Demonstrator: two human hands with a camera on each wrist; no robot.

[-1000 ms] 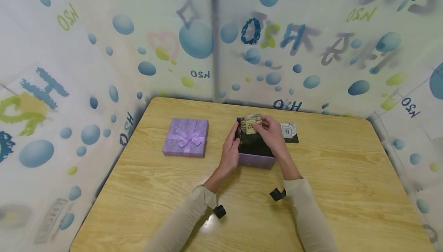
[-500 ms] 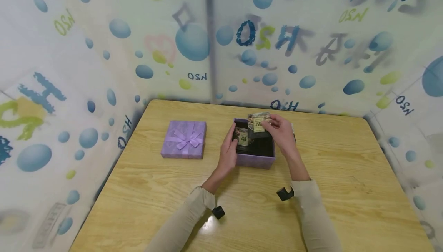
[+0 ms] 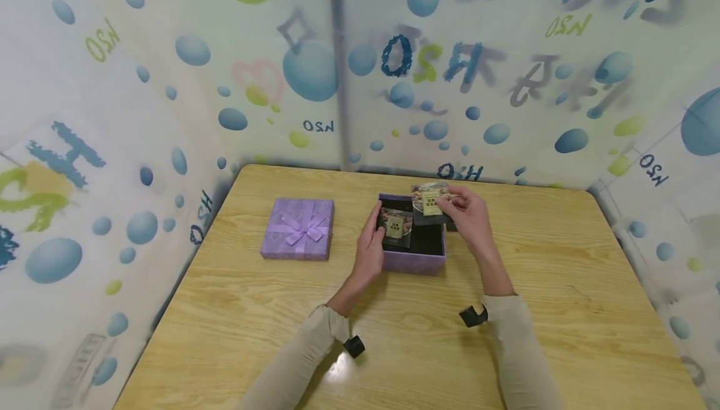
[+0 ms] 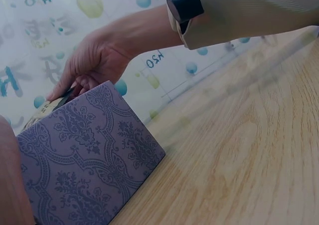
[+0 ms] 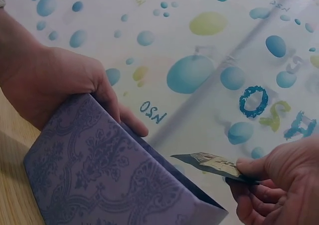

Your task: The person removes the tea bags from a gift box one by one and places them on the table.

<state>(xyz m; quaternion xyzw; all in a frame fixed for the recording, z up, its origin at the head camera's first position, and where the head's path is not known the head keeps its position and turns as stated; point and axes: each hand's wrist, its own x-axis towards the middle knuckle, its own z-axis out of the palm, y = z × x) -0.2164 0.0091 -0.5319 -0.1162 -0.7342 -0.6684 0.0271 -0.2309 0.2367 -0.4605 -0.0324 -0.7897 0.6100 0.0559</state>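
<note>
A purple patterned gift box (image 3: pixel 413 264) stands without its lid on the table. My left hand (image 3: pixel 368 257) grips its left wall, with the thumb over the rim; the right wrist view shows fingers hooked over that edge. Between thumb and fingers my right hand (image 3: pixel 472 216) pinches a flat square packet (image 3: pixel 423 197), dark with a photo print and a yellow label. That packet is held above the box's back right part, and the right wrist view shows it tilted and apart from the rim. A similar packet (image 3: pixel 395 227) lies inside the box at the left.
The purple lid (image 3: pixel 298 229) with a ribbon bow lies left of the box. Right of the box, a dark corner of something flat (image 3: pixel 451 226) shows under my right hand. A printed curtain (image 3: pixel 270 141) stands behind the wooden table (image 3: pixel 540 266).
My right hand has lifted the packet and shifted right with it, uncovering the similar packet and the dark inside of the box. The left hand keeps its grip on the box.
</note>
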